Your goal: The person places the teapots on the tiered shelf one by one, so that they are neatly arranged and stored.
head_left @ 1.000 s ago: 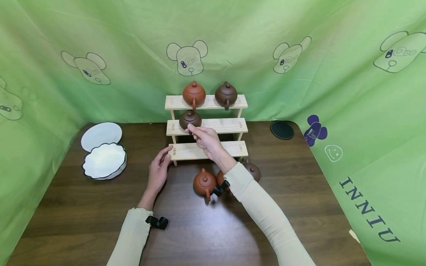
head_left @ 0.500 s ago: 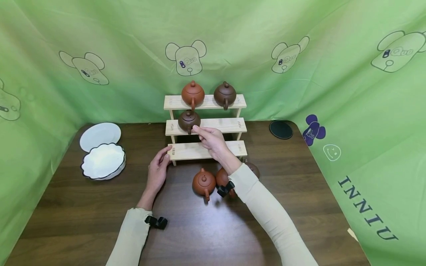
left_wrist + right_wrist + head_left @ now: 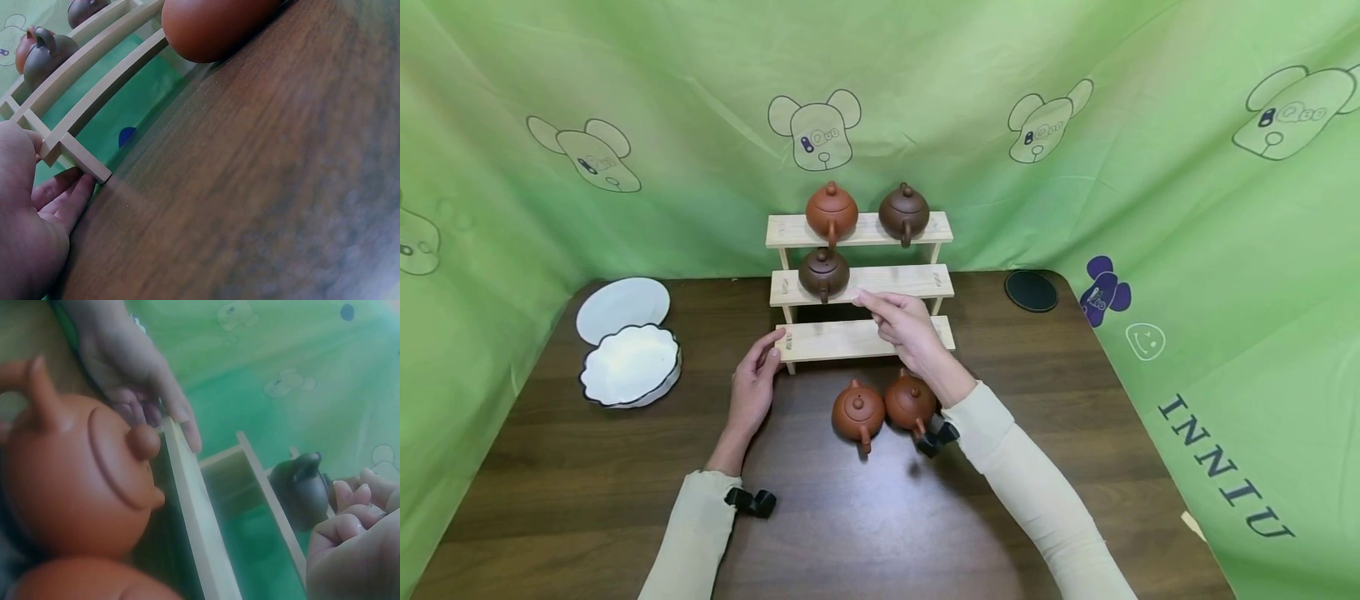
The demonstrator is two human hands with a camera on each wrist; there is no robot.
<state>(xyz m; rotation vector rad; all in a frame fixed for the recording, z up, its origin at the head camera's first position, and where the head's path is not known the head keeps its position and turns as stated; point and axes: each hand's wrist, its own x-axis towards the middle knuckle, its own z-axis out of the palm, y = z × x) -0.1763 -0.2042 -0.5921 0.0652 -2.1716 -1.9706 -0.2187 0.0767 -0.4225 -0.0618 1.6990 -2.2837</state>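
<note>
A three-step wooden stand [image 3: 831, 340] stands near the back cloth. My left hand [image 3: 751, 392] holds the left end of its lowest step, thumb at the front and fingers round the end. A dark brown teapot [image 3: 823, 273] sits at the left of the middle step, handle toward me. Just to its right, my right hand [image 3: 908, 329] is clear of the handle, its fingers curled and holding nothing. On the top step are a reddish teapot [image 3: 832, 212] and another dark brown teapot [image 3: 904, 212].
Two reddish teapots, one on the left [image 3: 859, 414] and one on the right [image 3: 910, 402], stand on the table under my right forearm. A scalloped white bowl [image 3: 631, 367] and a white plate [image 3: 623, 308] lie left. A black round coaster [image 3: 1032, 291] is at the back right.
My right hand has let go of the dark teapot's handle on the middle step and moved right. My forearm now covers the dark teapot on the table. The left hand stays at the stand.
</note>
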